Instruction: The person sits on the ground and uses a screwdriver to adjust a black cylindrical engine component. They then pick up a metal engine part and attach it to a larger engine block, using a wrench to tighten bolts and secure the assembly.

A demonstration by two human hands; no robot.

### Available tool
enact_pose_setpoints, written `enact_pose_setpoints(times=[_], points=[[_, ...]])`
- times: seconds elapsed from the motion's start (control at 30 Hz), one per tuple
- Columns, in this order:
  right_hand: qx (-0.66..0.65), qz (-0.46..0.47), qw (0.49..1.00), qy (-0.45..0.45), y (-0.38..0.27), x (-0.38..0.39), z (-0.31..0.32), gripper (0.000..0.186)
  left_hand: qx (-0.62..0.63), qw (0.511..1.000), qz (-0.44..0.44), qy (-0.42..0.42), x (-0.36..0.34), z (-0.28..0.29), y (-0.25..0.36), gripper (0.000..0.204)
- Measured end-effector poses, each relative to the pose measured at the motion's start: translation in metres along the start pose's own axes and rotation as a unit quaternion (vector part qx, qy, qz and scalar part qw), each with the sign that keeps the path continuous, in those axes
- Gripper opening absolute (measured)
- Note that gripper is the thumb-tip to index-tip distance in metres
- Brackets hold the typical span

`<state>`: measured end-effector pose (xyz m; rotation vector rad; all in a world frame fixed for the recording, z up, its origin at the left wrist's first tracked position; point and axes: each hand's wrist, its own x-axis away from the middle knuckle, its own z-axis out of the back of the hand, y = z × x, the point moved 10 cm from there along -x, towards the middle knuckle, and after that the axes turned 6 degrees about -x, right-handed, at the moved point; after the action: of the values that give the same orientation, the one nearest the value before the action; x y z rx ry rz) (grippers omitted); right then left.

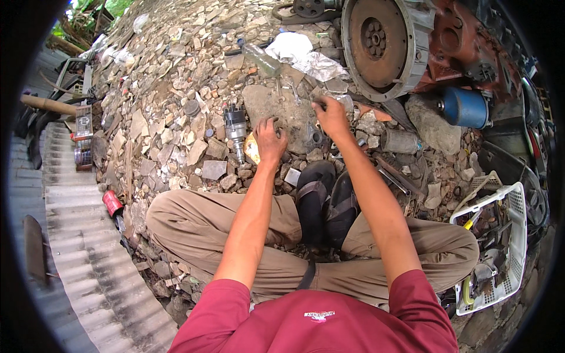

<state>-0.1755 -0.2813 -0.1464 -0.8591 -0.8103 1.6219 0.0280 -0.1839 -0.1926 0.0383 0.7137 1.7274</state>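
Observation:
Just right of a cylindrical metal part with a black top (235,125), my left hand (268,136) has its fingers bent and apart, close over a yellowish object (252,152) that it partly hides. My right hand (331,116) is closed in a pinch; whatever it holds is too small to name. Under and between both hands lies a flat grey stone (265,103), with two small wrenches (295,93) on its far part and a dark metal bracket (313,136) by my right hand.
A large flywheel (353,53) on a rusty red engine (447,41), a blue cylinder (465,107) and a white basket of tools (515,247) are at right. A glass bottle (262,62) and white rag (315,65) lie beyond. Rubble surrounds my crossed legs; corrugated sheets (76,229) line the left.

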Motion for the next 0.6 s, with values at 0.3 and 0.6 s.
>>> enact_pose_setpoints(times=[0.3,0.6], points=[[0.316,0.135,0.914,-0.215,-0.021,0.028,-0.131,0.021,0.100,0.983,0.144,0.063,-0.001,0.014,-0.049,0.026],[0.265,0.128,0.938,-0.181,-0.020,0.041,-0.108,0.022,0.101,0.975,0.197,-0.015,0.000,0.004,-0.045,0.027]])
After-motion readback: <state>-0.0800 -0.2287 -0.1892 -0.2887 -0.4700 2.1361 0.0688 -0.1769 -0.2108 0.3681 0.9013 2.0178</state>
